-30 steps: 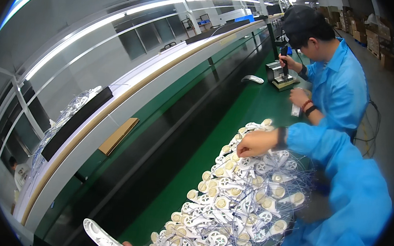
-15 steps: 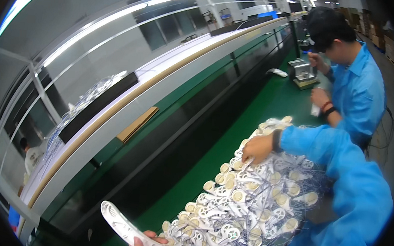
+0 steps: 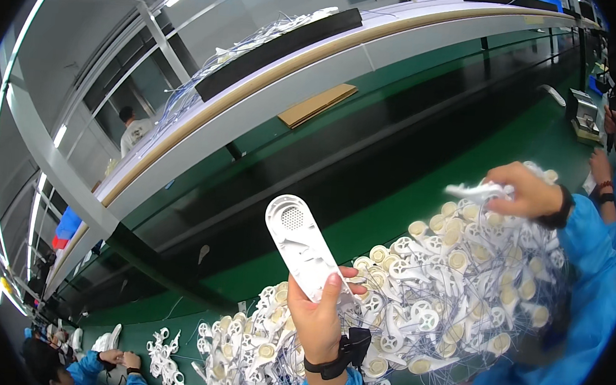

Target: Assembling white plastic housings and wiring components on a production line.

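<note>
My left hand (image 3: 316, 322) is closed around the lower end of a long white plastic housing (image 3: 303, 239). The housing's hollow inner side faces up, with a round perforated grille at its far end. To the right, my right hand (image 3: 532, 192) pinches a small white plastic part (image 3: 478, 191), partly hidden by the fingers and slightly blurred, above the pile. Beneath both hands spreads a large heap of white plastic parts (image 3: 425, 317) with round cream discs and thin wires tangled among them.
The heap lies on a green work surface (image 3: 385, 224). Beyond it runs a raised shelf (image 3: 273, 88), with flat cardboard (image 3: 318, 105) below. Co-workers' hands show at far right (image 3: 603, 169) and lower left (image 3: 121, 359), near a smaller white pile (image 3: 165, 358). A metal fixture (image 3: 584, 116) stands far right.
My left hand has brought the housing up and inward, its hollow side now showing. My right hand has risen from the heap with a white part. The view has swung left.
</note>
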The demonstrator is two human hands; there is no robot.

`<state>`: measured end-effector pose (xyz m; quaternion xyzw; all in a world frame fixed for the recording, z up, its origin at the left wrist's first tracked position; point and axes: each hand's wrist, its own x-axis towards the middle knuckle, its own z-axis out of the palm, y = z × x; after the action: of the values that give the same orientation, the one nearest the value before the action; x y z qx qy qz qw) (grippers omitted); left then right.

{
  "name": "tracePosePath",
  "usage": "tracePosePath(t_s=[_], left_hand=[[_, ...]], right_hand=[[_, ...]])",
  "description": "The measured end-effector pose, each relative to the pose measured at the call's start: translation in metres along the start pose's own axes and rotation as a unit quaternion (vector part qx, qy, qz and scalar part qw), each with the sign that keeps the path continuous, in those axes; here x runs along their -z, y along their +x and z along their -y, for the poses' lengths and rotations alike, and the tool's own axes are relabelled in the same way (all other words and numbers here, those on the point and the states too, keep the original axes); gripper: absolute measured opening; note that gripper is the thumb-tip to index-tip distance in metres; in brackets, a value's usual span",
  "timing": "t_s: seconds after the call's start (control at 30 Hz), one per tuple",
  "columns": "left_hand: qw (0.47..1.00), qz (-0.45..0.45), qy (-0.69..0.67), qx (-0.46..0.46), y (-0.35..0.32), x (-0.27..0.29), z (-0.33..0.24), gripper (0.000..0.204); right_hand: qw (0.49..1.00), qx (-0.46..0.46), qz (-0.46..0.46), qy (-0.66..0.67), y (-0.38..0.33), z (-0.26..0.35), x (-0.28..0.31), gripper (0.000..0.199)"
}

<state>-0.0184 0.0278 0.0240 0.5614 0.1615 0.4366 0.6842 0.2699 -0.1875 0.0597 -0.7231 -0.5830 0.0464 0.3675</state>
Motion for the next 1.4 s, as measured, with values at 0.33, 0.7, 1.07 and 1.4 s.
tracePosePath(t_s=[0.33, 0.7, 1.07, 1.4], left_hand=[[0.995, 0.066, 0.07, 0.041, -0.006, 0.001, 0.003, 0.04], [0.941, 0.09, 0.321, -0.053, -0.002, 0.004, 0.03, 0.025], [0.867, 0.081, 0.472, -0.133, -0.003, -0.004, 0.033, 0.027], [0.839, 0.077, 0.517, -0.154, -0.004, -0.014, 0.029, 0.025]], right_hand=[[0.96, 0.221, 0.044, 0.163, 0.019, 0.069, -0.03, 0.022], [0.934, 0.144, 0.003, 0.326, 0.041, 0.066, -0.089, 0.033], [0.947, 0.156, -0.046, 0.277, 0.049, 0.043, -0.109, 0.033], [0.958, 0.143, -0.045, 0.246, 0.05, 0.04, -0.106, 0.031]])
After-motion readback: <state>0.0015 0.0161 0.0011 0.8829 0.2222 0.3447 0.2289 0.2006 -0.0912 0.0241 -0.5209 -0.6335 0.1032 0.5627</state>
